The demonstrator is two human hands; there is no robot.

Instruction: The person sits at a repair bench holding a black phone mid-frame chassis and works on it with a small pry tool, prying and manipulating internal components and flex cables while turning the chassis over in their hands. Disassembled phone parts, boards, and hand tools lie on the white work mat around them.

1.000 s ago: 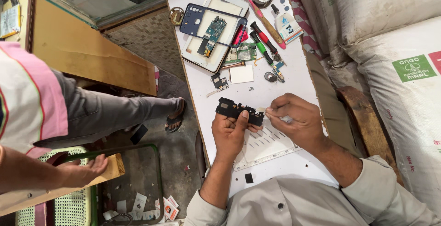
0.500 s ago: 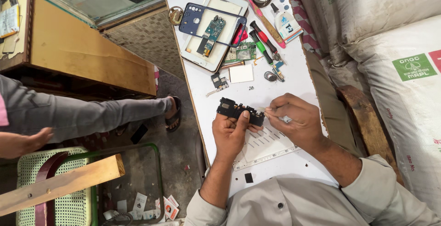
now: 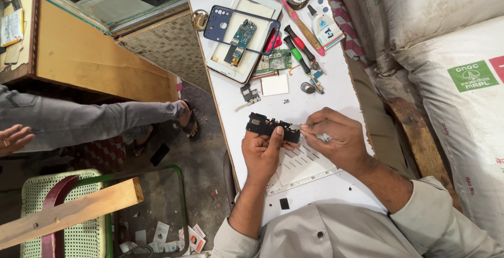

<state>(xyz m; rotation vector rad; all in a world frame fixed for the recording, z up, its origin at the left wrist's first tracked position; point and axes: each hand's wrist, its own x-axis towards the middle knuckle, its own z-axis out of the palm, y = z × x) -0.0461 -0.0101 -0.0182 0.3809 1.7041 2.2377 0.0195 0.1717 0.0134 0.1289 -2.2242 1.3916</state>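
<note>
Nearest the camera, the person's left hand (image 3: 264,150) closes around a black phone part (image 3: 273,127), thumb pressed on its upper face and fingers curled beneath, holding it just above the white worktable (image 3: 320,184). The right hand (image 3: 333,137) meets it from the other side, fingertips pinched together at the part's right end on something too small to make out. Under both hands lies a white ruled mat (image 3: 302,166), and closer to the body a small black square chip (image 3: 284,203) sits alone on the table. Just beyond the hands lie a small loose metal bracket (image 3: 249,95), a blank white card (image 3: 275,85) and a dark oval piece (image 3: 308,87). Farther up, a white tray (image 3: 220,64) carries a blue phone frame (image 3: 220,26) and a long green circuit board (image 3: 241,37); beside it are a second green board (image 3: 278,61), a red-handled screwdriver (image 3: 299,41) and a green-handled one (image 3: 295,56), a pink toothbrush (image 3: 296,19) and a small white glue bottle (image 3: 325,29). At the far left, another person's grey-trousered leg (image 3: 89,121) stretches toward the table, and their hand (image 3: 13,138) rests open.
</note>
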